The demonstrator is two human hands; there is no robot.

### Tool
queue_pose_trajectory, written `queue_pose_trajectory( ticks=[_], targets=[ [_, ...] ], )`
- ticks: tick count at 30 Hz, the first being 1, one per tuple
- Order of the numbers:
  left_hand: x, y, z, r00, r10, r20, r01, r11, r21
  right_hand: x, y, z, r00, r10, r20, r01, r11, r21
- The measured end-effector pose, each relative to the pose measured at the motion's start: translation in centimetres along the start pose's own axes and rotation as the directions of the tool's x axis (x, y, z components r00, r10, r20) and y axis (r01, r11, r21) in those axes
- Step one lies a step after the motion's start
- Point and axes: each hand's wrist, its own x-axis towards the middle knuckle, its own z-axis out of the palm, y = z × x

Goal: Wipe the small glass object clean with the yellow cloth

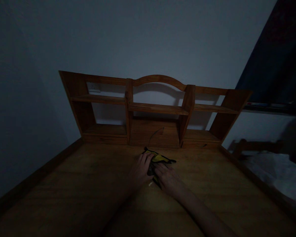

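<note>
A yellow cloth-like piece with black edging [162,158] lies on the wooden desk, spread partly beneath both hands. Between them is a small dark, slightly shiny object [150,170]; the dim light hides its kind. My left hand [141,167] curls around its left side, fingers above and thumb below. From the right, my right hand [168,176] rests over the cloth with bent fingers touching the dark object. Its fingertips are partly hidden. Just below the hands is a tiny pale thing [151,183], too small to name.
A wooden shelf unit [158,108] with several compartments stands along the desk's back edge, against a pale wall [138,39]. Raised wooden rims border the desk [93,184]. White bedding [276,174] is beyond the right edge, below a dark curtain [273,59].
</note>
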Motion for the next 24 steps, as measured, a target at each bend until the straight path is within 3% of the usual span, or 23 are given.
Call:
queue_pose_trajectory(
  ticks=[6,10,13,17,20,24],
  targets=[
    [0.0,0.2,-0.1,1.0,0.009,-0.022,-0.009,1.0,0.007,0.0,-0.1,0.2,0.996,0.075,-0.054,-0.06,0.968,0.244],
    [0.0,0.2,-0.2,1.0,0.012,0.01,-0.012,1.0,0.024,0.1,1.1,0.6,0.984,0.171,-0.06,-0.11,0.828,0.549],
    [0.1,0.3,-0.3,0.999,0.028,0.02,-0.029,0.999,0.03,0.0,2.0,0.9,0.975,0.217,-0.046,-0.132,0.732,0.668],
    [0.1,0.3,-0.3,0.999,0.035,0.013,-0.035,0.999,0.019,-0.1,1.5,0.5,0.989,0.121,-0.083,-0.048,0.801,0.597],
    [0.0,0.2,-0.3,0.999,0.031,0.007,-0.031,0.999,0.021,-0.2,0.6,-0.3,0.997,0.016,-0.077,0.017,0.91,0.415],
    [0.0,0.2,-0.3,0.999,0.029,0.032,-0.03,0.999,0.037,-0.3,0.1,-0.8,0.999,-0.004,-0.052,0.014,0.984,0.179]
  ],
)
